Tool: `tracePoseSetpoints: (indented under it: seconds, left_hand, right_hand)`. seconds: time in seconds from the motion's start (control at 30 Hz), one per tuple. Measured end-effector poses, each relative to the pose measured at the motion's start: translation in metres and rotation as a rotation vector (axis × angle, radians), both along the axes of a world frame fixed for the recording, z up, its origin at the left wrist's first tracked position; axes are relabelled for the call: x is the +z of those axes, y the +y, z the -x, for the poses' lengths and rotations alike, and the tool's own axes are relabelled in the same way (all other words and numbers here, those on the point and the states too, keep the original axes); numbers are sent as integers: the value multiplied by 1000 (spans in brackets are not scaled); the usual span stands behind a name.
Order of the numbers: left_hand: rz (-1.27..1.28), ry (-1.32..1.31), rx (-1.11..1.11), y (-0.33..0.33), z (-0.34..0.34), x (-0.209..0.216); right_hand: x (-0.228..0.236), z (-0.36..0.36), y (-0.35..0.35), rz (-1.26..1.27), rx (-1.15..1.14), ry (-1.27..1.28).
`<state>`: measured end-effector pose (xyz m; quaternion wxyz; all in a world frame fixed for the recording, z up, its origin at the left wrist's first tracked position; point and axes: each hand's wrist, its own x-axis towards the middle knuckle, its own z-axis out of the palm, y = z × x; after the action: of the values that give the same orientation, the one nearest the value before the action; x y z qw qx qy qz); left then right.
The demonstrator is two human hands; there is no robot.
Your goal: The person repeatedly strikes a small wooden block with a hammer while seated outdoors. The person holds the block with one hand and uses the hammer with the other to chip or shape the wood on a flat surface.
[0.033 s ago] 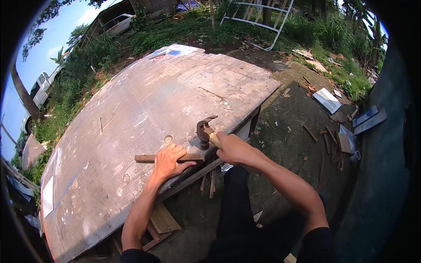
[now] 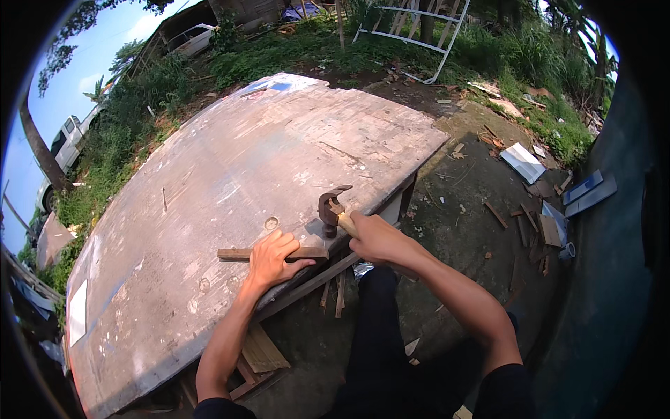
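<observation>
My left hand [image 2: 273, 261] is closed over a short brown wood strip [image 2: 233, 254], holding it down on the worn tabletop [image 2: 209, 178] near the edge. Its thumb lies along the strip's near side. In my right hand [image 2: 380, 241] is a claw hammer [image 2: 329, 214] with a light wooden handle, gripped close to the head. The dark hammer head is just beyond the strip's right end, its claw turned up and away. Whether the head touches the wood or the table cannot be told. A small round disc [image 2: 271, 223] lies just beyond my left hand.
A nail-like sliver [image 2: 165, 200] and a white rectangle [image 2: 78, 313] lie on the table's left side. Wood offcuts [image 2: 541, 237], a cup [image 2: 567, 250] and white-blue panels [image 2: 590, 193] litter the ground at right. Boards [image 2: 265, 353] are under the near edge. A white metal frame [image 2: 412, 31] stands beyond.
The whole view has shifted very slightly. My hands, the hammer and the wood strip keep their places relative to one another.
</observation>
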<state>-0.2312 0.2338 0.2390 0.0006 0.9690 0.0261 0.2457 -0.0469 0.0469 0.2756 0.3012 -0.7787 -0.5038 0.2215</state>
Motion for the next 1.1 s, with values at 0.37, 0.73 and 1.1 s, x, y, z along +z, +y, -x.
tracePoseSetpoints:
  seconds: [0.37, 0.73, 1.1]
  left_hand:
    - [175, -108, 94, 1, -1, -13]
    - [423, 47, 62, -1, 10, -3]
    - [278, 311, 468, 45, 80, 29]
  right_hand:
    - [-35, -12, -16, -103, -122, -21]
    - [-32, -18, -17, -60, -129, 116]
    - [-36, -10, -18, -110, -144, 3]
